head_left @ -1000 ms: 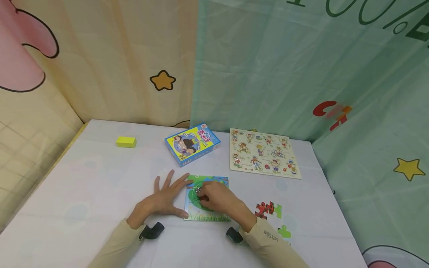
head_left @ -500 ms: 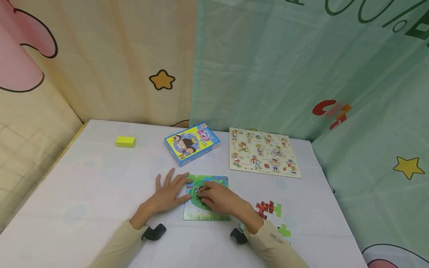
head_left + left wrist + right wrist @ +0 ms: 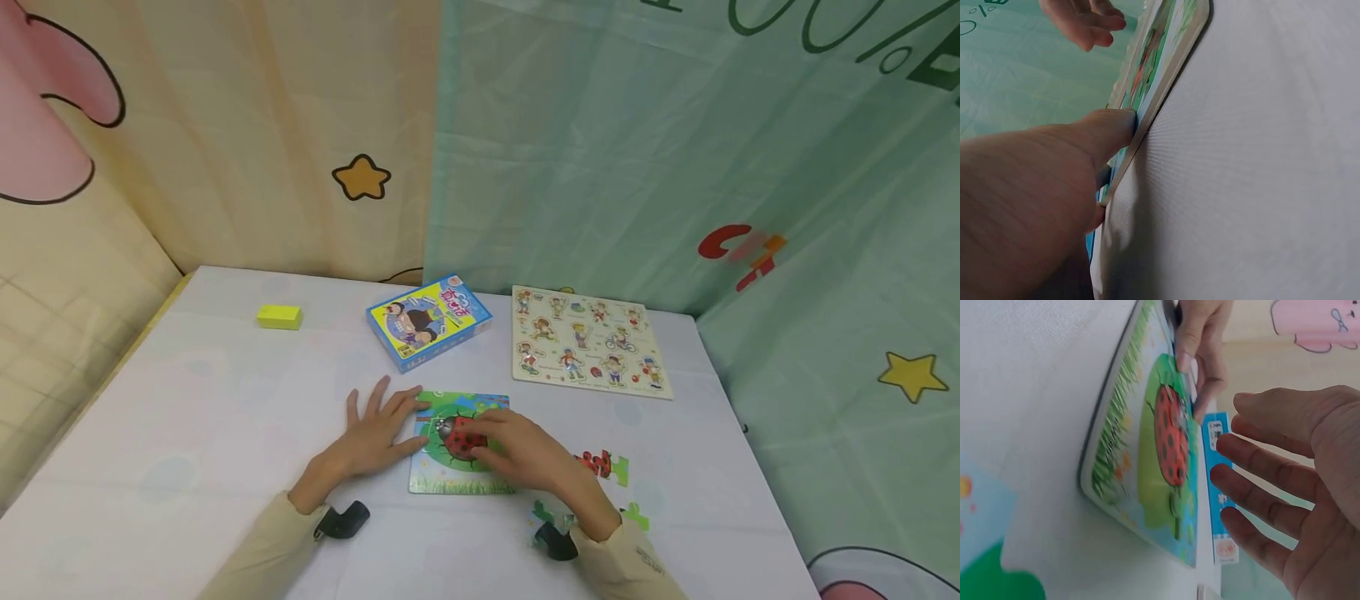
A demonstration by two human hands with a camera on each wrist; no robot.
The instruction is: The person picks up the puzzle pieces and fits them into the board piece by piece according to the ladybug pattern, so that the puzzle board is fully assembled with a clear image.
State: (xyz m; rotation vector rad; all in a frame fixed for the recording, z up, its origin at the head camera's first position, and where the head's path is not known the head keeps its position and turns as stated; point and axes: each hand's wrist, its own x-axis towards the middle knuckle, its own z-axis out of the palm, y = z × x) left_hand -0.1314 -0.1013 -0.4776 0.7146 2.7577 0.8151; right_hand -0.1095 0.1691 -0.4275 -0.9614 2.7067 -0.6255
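Observation:
A puzzle board [image 3: 450,483] with a grass border and a light rim lies in the middle of the table. Its picture shows a red, black-spotted ladybird [image 3: 1170,434] on a green patch. My left hand [image 3: 371,440] rests at the board's left side, fingers spread and thumb touching the edge, as the left wrist view also shows. Over the board's right part is my right hand [image 3: 528,450], its fingers loosely bent and holding nothing. In the right wrist view this hand [image 3: 1285,481] appears above and apart from the board.
Loose jigsaw pieces, red-and-green [image 3: 600,464] and light green [image 3: 637,515], lie to the right; others sit partly under my right wrist. Behind are a blue-and-yellow box [image 3: 427,323], a board of cartoon children [image 3: 588,342] and a yellow block [image 3: 280,317].
My right hand has lifted off the puzzle and drawn back to the right, uncovering the ladybird. My left thumb moved up the board's edge earlier; the left hand has since stayed still.

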